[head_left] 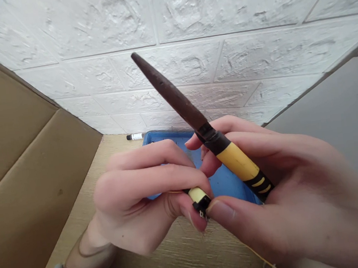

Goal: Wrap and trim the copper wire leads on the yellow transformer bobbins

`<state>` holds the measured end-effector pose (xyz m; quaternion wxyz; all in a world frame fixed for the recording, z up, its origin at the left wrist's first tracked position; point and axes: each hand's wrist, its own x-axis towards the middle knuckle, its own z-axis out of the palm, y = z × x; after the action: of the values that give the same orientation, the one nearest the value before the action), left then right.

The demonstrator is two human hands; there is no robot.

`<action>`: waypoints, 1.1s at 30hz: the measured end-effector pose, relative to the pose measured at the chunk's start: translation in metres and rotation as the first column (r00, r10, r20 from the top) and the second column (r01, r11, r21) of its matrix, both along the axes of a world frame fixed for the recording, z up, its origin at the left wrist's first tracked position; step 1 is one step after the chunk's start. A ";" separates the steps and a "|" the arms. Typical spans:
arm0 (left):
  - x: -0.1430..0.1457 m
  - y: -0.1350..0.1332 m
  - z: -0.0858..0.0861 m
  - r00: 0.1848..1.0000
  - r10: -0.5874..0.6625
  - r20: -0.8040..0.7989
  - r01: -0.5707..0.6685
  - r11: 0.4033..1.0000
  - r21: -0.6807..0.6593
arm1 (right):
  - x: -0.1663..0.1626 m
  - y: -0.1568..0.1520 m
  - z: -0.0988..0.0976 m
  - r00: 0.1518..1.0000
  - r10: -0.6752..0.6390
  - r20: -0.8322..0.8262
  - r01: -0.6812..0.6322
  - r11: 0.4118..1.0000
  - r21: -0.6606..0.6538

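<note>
Between its thumb and fingers, my left hand [149, 192] pinches a small transformer coil [198, 195] wrapped in pale yellow tape, with a black plastic end and short metal pins. My right hand [286, 182] is closed around the yellow-and-black handle of a long tool [175, 96]. Its dark brown, tapered blade points up and to the left; its exact kind I cannot tell. The right thumb touches the coil's black end. A thin yellow wire [258, 255] shows below the right hand, and another short length is visible beside the left fingers.
Behind the hands, a blue tray [222, 185] lies on the wooden table [179, 257]. A black-capped white tube [135, 136] is beside its far left corner. Cardboard [25, 167] stands on the left, a white brick-patterned wall [182, 14] behind, and a grey panel [333, 109] on the right.
</note>
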<state>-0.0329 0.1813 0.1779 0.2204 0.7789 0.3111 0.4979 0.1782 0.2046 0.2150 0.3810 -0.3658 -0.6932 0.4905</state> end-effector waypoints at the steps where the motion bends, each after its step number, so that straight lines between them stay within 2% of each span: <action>1: 0.002 0.001 0.001 1.000 -0.009 0.023 0.008 1.000 0.014 | -0.001 0.000 0.001 1.000 -0.008 -0.007 0.008 1.000 -0.008; 5: 0.013 0.013 0.006 0.989 -0.079 0.122 0.066 0.992 0.104 | -0.009 0.001 0.005 0.995 -0.094 -0.024 0.091 0.991 -0.099; 8: 0.020 0.020 0.009 0.988 -0.089 0.128 0.074 0.990 0.120 | -0.010 -0.001 0.005 0.995 -0.098 -0.021 0.096 0.991 -0.095; 18: 0.001 0.001 0.004 1.000 -0.017 0.004 0.017 0.999 -0.035 | -0.001 0.000 0.004 0.999 -0.001 -0.038 -0.002 0.997 -0.083; 25: 0.004 -0.003 0.003 1.000 0.012 0.007 -0.012 0.999 -0.037 | 0.007 -0.007 -0.009 1.000 0.001 -0.010 -0.001 0.998 0.057; 30: 0.003 -0.004 0.002 1.000 0.021 0.002 -0.021 0.998 -0.053 | 0.004 -0.003 -0.008 0.996 0.074 -0.048 -0.075 0.996 -0.039; 33: 0.001 -0.005 0.002 1.000 0.007 0.006 -0.007 0.998 -0.060 | 0.007 -0.001 -0.007 0.996 0.073 -0.059 -0.074 0.997 -0.017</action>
<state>-0.0319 0.1758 0.1798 0.2430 0.7691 0.3280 0.4917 0.1856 0.2039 0.2076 0.3793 -0.3290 -0.6900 0.5213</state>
